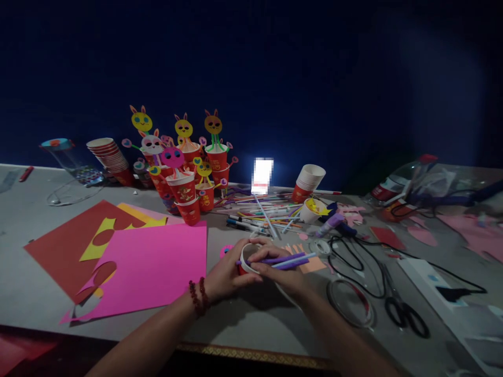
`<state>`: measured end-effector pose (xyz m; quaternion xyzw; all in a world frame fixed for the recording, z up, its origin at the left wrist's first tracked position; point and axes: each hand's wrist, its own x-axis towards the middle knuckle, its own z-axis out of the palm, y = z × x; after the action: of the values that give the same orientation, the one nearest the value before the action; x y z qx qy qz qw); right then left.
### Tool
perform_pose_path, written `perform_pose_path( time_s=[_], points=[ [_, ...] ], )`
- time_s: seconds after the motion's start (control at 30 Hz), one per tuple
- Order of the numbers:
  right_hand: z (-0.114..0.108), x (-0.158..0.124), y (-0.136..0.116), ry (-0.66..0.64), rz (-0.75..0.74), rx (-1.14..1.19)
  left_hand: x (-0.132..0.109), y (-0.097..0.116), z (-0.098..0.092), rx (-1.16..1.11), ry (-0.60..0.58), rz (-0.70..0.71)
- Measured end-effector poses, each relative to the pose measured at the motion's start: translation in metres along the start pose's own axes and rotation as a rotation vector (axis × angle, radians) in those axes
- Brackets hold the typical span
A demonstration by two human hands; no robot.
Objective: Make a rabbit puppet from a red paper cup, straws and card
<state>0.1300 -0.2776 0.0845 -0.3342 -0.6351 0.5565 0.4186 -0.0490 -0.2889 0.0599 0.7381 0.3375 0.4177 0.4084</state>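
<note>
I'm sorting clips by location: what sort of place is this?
Probably a craft workspace, though whether at home, school or a workshop I can't tell. Animal-faced figures in red paper cups, a partly cut pink paper sheet and black-handled scissors suggest it.

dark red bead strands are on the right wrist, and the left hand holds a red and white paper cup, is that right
Not quite: the head view shows the dark red bead strands on the left wrist. The left hand does hold the red and white paper cup.
</note>
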Motion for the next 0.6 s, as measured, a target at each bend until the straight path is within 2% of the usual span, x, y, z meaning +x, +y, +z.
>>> perform_pose_path(
  time_s=[0.13, 0.2, 0.33, 0.43, 0.5, 0.6],
  points=[
    [-0.003, 0.001, -0.004, -0.071, -0.084, -0.142, 0.002, 0.002, 0.003, -0.066, -0.041, 0.026],
    [-0.005, 0.001, -0.009, -0.073, -0.128, -0.189, 0.001, 0.0, 0.003, -0.114, -0.02, 0.023],
    [-0.012, 0.0, -0.017, 0.067, -0.193, -0.199, -0.004, -0.008, 0.001, -0.131, 0.072, 0.009],
    [-0.016, -0.001, -0.017, 0.179, -0.168, -0.277, -0.009, -0.011, -0.002, -0.045, 0.121, 0.003],
    [-0.017, -0.001, -0.017, 0.182, -0.154, -0.336, -0.01, -0.01, -0.002, 0.011, 0.096, 0.002],
    [-0.019, -0.001, -0.018, 0.141, -0.172, -0.409, -0.009, -0.007, -0.001, 0.035, -0.015, 0.018]
  ],
)
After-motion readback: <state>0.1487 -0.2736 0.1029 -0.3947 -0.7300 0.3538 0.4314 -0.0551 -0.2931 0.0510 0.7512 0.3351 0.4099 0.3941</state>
